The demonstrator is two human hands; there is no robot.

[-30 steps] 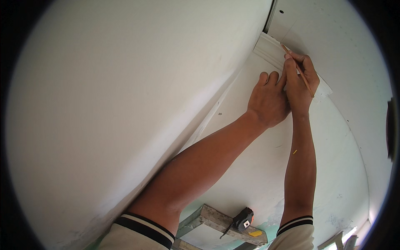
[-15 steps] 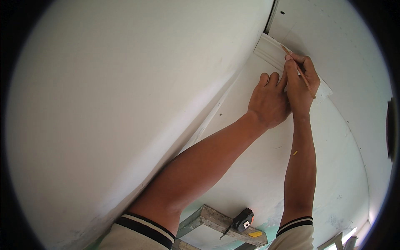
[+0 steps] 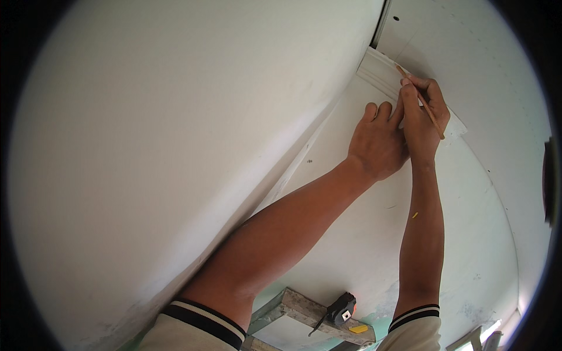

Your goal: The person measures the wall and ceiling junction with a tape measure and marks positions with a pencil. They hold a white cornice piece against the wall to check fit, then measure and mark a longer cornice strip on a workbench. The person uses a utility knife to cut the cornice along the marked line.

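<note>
A short length of white moulding (image 3: pixel 379 74) with a ridged profile lies along the corner where the wall meets the ceiling. Against its lower edge is my left hand (image 3: pixel 377 140), back showing and two fingers bent; its other fingers are partly hidden behind my right hand. My right hand (image 3: pixel 424 117) is closed on a wooden pencil (image 3: pixel 431 114), thumb and fingers pinching it near the tip. The pencil's tip is at the moulding's upper edge, by the ceiling. Both hands overlap at the wrist side.
Below my arms, a worn ladder top (image 3: pixel 304 307) carries a black tape measure (image 3: pixel 341 308) and a small yellow piece (image 3: pixel 358 329). A large white wall (image 3: pixel 175 117) rises close on the left. The ceiling (image 3: pixel 468 64) has a dark gap (image 3: pixel 380 26) at its corner.
The pencil has drawn back very slightly from the ceiling edge. Both hands and the moulding stay in place.
</note>
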